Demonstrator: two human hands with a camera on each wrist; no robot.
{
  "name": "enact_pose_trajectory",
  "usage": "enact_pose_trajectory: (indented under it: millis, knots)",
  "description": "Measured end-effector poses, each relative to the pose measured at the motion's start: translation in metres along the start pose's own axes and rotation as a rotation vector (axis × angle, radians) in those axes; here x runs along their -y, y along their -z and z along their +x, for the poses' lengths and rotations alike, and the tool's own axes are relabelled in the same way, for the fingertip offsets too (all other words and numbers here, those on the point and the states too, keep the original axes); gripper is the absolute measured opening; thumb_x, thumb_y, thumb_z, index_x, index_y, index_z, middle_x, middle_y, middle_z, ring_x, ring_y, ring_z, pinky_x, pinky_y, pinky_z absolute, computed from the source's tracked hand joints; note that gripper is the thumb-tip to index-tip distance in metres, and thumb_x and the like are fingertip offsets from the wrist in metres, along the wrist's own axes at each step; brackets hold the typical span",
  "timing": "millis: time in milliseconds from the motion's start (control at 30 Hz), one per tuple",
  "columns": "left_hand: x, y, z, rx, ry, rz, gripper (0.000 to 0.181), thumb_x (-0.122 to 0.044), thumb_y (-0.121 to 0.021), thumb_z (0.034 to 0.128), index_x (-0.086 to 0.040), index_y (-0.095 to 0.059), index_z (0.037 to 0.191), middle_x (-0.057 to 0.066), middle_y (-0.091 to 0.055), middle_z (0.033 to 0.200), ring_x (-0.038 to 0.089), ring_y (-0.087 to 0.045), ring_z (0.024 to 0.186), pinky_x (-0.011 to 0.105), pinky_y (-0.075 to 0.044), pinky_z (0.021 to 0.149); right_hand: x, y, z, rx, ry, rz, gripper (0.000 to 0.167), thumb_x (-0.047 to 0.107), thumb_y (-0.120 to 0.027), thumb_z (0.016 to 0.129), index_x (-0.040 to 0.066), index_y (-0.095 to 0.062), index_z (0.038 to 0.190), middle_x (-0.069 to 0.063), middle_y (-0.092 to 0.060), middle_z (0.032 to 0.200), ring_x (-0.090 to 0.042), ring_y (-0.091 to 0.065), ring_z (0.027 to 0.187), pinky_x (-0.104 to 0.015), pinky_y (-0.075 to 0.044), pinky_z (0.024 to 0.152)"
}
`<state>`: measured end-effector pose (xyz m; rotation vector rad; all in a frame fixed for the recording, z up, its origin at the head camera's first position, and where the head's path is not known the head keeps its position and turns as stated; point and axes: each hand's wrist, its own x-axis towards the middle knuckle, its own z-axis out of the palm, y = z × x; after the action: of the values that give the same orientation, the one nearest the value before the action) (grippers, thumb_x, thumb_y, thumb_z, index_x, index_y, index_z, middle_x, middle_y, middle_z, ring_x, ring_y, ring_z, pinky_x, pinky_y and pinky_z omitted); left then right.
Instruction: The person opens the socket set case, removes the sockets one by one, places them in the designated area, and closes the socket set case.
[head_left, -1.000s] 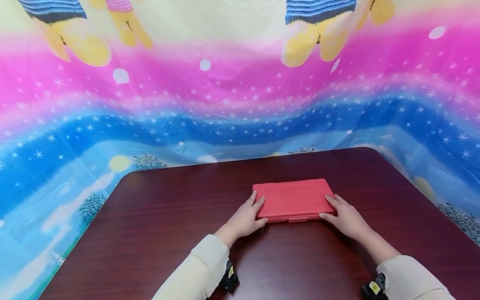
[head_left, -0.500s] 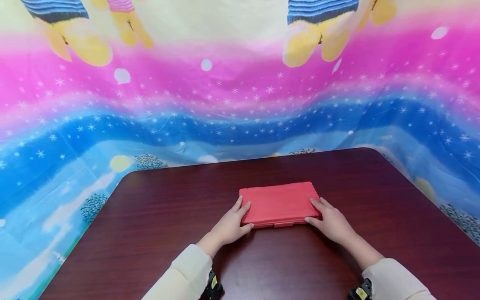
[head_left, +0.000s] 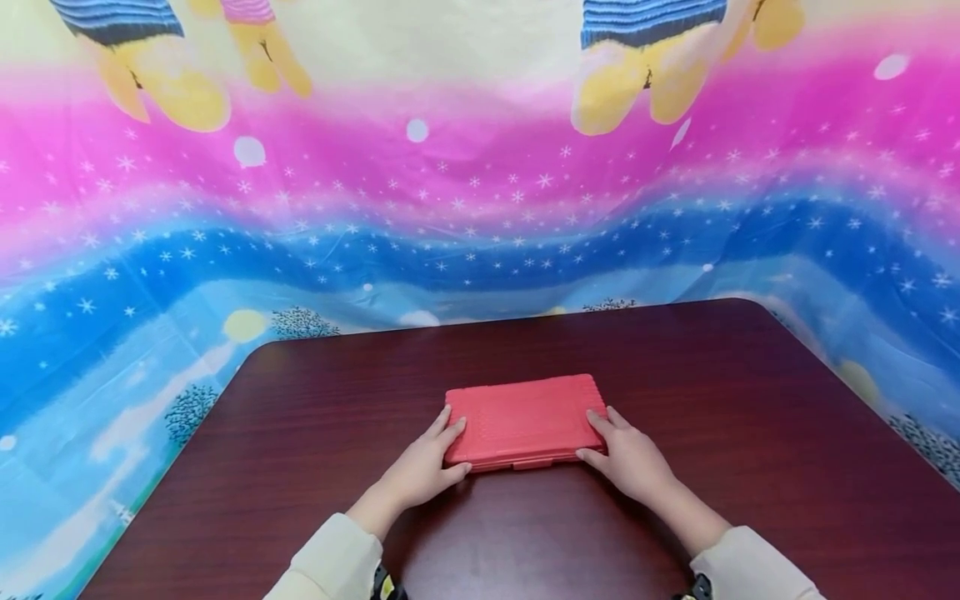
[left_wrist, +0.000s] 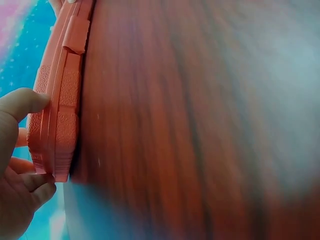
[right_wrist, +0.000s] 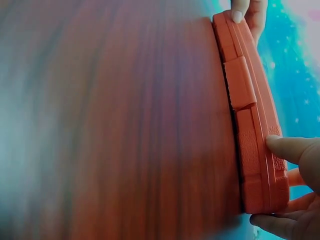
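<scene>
A flat red plastic case (head_left: 525,421) lies closed on the dark wooden table, its long side facing me. My left hand (head_left: 420,467) grips its left end, thumb on the front edge and fingers over the top and around the side. At the other end my right hand (head_left: 636,462) holds it the same way. Both wrist views show the case's front wall and its latch (right_wrist: 240,82), which is folded against the wall. What the case contains is hidden.
The reddish-brown table (head_left: 315,400) has rounded far corners. Behind it and along both sides hangs a colourful cloth (head_left: 360,175) printed with snowflakes and cartoon figures. Cream sleeves (head_left: 330,554) cover my forearms, with black wrist devices below the cuffs.
Both hands have moved the case leftward and a little towards me across the table. Their hold on its two ends looks the same, and the case stays closed.
</scene>
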<state>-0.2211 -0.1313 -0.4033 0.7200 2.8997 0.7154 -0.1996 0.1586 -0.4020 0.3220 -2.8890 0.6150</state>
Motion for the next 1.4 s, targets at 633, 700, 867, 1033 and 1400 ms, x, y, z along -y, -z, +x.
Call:
enact_pose_trajectory:
  millis: [633,700,867,1033,1400]
  knots:
    - [0.029,0.018,-0.047,-0.087,0.060,0.013,0.064,-0.027,-0.068,0.0728,-0.004,-0.043,0.127,0.016,-0.027,0.137,0.029,-0.036,0.118,0.040,-0.035,0.089,0.050,-0.020,-0.004,-0.026,0.085,0.008,0.054,0.027,-0.068,0.072,0.000,-0.054,0.116,-0.031,-0.045,0.116,-0.036,-0.057,0.087,-0.040,-0.046,0.069]
    - [0.030,0.019,-0.049,-0.091,0.063,0.011,0.064,-0.026,-0.068,0.0724,-0.004,-0.044,0.127,0.015,-0.027,0.137,0.029,-0.036,0.118,0.040,-0.035,0.089,0.051,-0.021,-0.005,-0.028,0.094,0.020,0.053,0.026,-0.069,0.072,-0.001,-0.054,0.115,-0.031,-0.045,0.115,-0.037,-0.056,0.089,-0.041,-0.046,0.071]
    - [0.031,0.022,-0.047,-0.079,0.058,0.015,0.064,-0.026,-0.068,0.0722,-0.004,-0.043,0.127,0.015,-0.027,0.137,0.030,-0.036,0.118,0.040,-0.036,0.089,0.046,-0.021,-0.005,-0.012,0.062,0.107,0.049,0.021,-0.068,0.073,0.000,-0.055,0.115,-0.028,-0.045,0.118,-0.036,-0.051,0.100,-0.042,-0.042,0.079]
    - [0.029,0.026,-0.042,-0.068,0.048,0.062,0.065,-0.028,-0.068,0.0717,-0.005,-0.043,0.127,0.014,-0.029,0.136,0.029,-0.031,0.121,0.043,-0.033,0.091,0.041,-0.015,-0.005,0.054,0.010,0.229,0.046,0.019,-0.065,0.076,0.003,-0.054,0.117,-0.023,-0.044,0.121,-0.034,-0.044,0.109,-0.044,-0.037,0.086]
    - [0.025,0.027,-0.035,-0.053,0.004,0.127,0.063,-0.031,-0.068,0.0719,-0.004,-0.045,0.125,0.014,-0.032,0.134,0.028,-0.023,0.125,0.045,-0.027,0.092,0.043,-0.001,-0.018,0.012,0.034,0.375,0.035,0.016,-0.062,0.079,0.003,-0.057,0.111,-0.009,-0.054,0.113,-0.024,-0.048,0.106,-0.041,-0.038,0.085]
